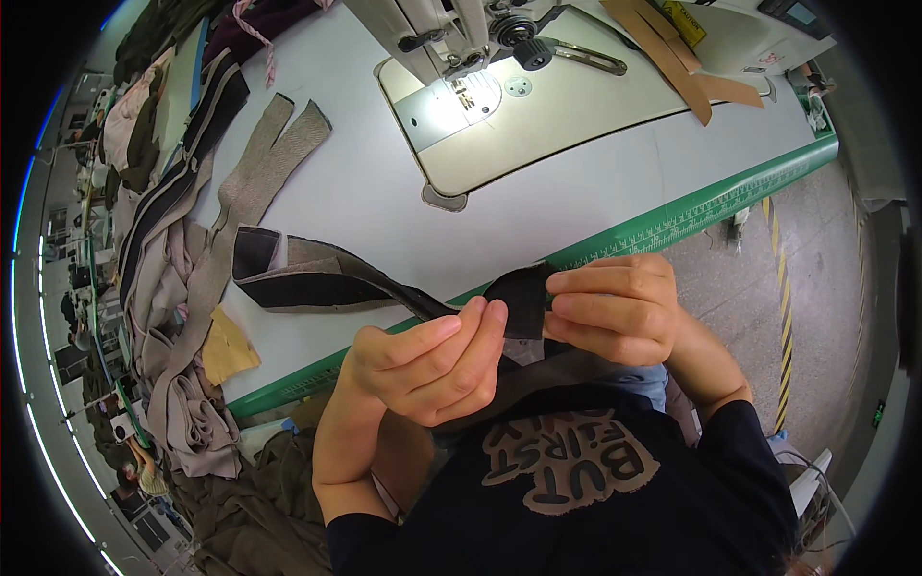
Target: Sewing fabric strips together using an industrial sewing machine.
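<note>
White desk [595, 182] with a green ruler edge is filling the upper half of the frame, and a sewing machine [461, 58] is standing at the top centre with its lamp shining on the needle plate. Grey and dark fabric pieces [173, 317] are piling along the left side of the frame, and brown strips [672, 58] are lying at the upper right.

The person is holding a black strip [519, 298] in front of the body, just below the desk edge, at the centre of the frame. The left hand [432, 370] is closing on it, thumb and forefinger pinching the strip's near end. The right hand [615, 307] is also closing on the same end from the right side, fingers curled and pressing the fabric. The rest of the strip is running to the left and up onto the desk, where it is folding over a grey piece.

It seems the person is aligning or folding the strip end before sewing. The next move probably calls for keeping the edges even and bringing the end flat toward the needle plate.
</note>
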Available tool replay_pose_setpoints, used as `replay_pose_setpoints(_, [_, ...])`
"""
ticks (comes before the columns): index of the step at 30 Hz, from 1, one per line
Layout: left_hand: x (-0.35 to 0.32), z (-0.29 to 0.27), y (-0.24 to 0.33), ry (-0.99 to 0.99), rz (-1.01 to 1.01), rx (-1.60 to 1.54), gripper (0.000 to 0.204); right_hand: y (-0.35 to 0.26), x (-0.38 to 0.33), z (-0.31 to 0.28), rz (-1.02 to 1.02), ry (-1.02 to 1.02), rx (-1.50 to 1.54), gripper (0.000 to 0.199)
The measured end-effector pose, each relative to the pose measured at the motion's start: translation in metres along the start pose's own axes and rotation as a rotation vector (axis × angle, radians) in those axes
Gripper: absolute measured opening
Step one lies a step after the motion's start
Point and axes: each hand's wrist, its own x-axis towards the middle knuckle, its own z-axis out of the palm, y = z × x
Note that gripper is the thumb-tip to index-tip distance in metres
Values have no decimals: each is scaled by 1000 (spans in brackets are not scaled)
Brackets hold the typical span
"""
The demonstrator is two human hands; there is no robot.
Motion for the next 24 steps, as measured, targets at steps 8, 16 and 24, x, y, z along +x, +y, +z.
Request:
replay_pose_setpoints(8, [-4,-3,2,-31,5,-30,8,3,0,-4,143,-24,51,30])
replay_pose_setpoints(16, [-1,-1,1,-15,-5,-3,11,5,5,-6,204,-75,103,28])
replay_pose_setpoints(24, [1,-2,5,-8,-129,-110,14,5,9,0,298,-74,207,22])
